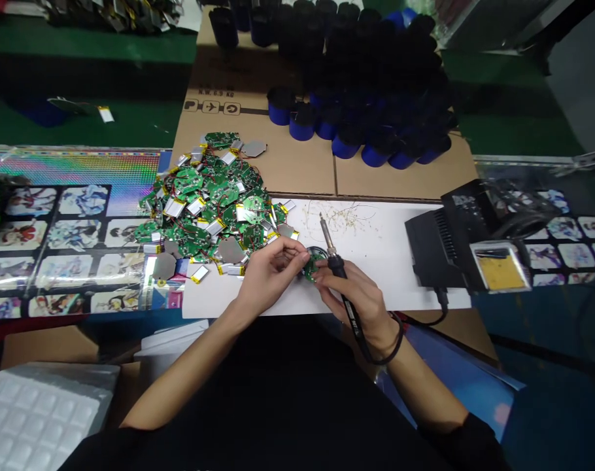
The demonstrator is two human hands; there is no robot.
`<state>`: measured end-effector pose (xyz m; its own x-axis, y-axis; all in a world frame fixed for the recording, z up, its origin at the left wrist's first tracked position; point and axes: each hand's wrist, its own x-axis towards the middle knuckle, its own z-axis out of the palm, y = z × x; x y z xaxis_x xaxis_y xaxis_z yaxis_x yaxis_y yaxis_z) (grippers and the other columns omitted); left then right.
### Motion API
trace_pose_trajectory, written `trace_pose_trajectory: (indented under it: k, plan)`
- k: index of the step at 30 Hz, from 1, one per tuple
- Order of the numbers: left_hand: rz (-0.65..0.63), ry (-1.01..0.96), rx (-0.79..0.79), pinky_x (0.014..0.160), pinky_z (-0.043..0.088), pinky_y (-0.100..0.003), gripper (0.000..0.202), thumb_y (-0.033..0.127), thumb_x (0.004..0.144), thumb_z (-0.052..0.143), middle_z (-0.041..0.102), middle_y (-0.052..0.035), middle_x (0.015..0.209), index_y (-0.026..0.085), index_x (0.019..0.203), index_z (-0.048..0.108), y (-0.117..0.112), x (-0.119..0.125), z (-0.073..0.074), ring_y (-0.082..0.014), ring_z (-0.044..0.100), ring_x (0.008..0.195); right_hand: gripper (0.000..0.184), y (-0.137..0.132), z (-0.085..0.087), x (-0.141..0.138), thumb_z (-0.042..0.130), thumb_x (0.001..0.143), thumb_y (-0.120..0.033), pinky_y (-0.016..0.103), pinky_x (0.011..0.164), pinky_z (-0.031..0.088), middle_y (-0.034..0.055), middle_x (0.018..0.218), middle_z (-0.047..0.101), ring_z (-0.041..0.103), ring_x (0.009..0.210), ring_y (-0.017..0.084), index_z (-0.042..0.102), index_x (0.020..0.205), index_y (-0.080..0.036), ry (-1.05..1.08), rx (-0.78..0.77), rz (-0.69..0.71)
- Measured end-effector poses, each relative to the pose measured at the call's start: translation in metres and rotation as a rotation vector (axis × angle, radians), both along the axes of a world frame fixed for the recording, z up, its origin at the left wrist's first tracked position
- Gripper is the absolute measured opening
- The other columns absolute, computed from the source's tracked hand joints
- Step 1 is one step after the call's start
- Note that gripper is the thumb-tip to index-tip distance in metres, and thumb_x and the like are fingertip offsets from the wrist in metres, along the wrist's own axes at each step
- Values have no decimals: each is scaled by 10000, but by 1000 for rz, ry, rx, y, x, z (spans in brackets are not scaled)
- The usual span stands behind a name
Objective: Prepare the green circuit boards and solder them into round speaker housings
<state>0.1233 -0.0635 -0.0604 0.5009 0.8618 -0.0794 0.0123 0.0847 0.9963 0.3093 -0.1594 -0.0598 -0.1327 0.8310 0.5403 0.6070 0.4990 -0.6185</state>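
A soldering iron (344, 281) with a black handle rests in my right hand (359, 297), its metal tip pointing up and away from me. Fingers of that same hand also touch a small green circuit board (311, 267). From the other side, my left hand (275, 271) pinches the board's edge between thumb and fingers. A dark round rim shows behind the board; what it belongs to is partly hidden. Just left of my hands lies a heap of green circuit boards (214, 190) with silver, yellow-taped batteries and thin wires among them.
Blue and black cylindrical housings (346, 140) stand in rows on cardboard (297, 176) at the back. On the right is a black soldering station (432, 245) with a yellow sponge (498, 267) in its tray. Loose thin wires (344, 219) are scattered on the white sheet (388, 288).
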Motion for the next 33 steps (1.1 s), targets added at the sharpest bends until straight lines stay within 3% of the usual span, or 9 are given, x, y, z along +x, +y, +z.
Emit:
trace_pose_trajectory:
  k: [6, 12, 15, 21, 26, 33]
  plan:
    - [-52, 71, 90, 670, 508, -264, 183, 377, 973, 706, 700, -36, 849, 194, 968, 707, -1, -3, 3, -153, 650, 739, 416, 0, -1, -2, 716, 888, -29, 555, 985, 614, 81, 1145, 802, 709, 1180, 299, 652, 1212, -283, 33, -22, -79]
    - [-101, 180, 326, 644, 430, -256, 140, 329, 1008, 670, 641, -13, 818, 204, 962, 713, -1, -7, 8, -135, 566, 719, 339, 6, 6, -11, 716, 920, -78, 475, 960, 622, 41, 1047, 778, 732, 1050, 246, 644, 1181, -281, 283, -67, -266]
    - [-140, 177, 387, 665, 431, -257, 121, 300, 1024, 648, 664, -25, 897, 207, 970, 704, -1, -8, 11, -140, 568, 770, 296, 14, 8, -16, 716, 937, -123, 455, 967, 624, 38, 1050, 758, 736, 1048, 236, 627, 1171, -282, 340, -101, -266]
    - [-164, 149, 392, 676, 435, -266, 129, 306, 1038, 625, 684, -35, 945, 212, 979, 691, 0, -9, 11, -152, 578, 799, 262, 21, 9, -22, 724, 943, -150, 382, 883, 641, 13, 996, 733, 747, 942, 198, 617, 1146, -278, 390, -137, -270]
    - [-88, 136, 315, 685, 451, -276, 159, 355, 1023, 652, 671, -47, 930, 217, 974, 712, -1, -9, 6, -167, 586, 802, 258, 18, 11, -24, 758, 934, -178, 343, 809, 642, -3, 944, 729, 752, 870, 186, 627, 1136, -272, 357, -143, -341]
    - [-113, 115, 297, 714, 464, -283, 169, 359, 1025, 652, 698, -58, 945, 215, 984, 731, 1, -9, 6, -178, 631, 853, 268, 16, 14, -17, 699, 951, -122, 424, 916, 626, 24, 1028, 744, 744, 962, 216, 634, 1152, -286, 366, -123, -240]
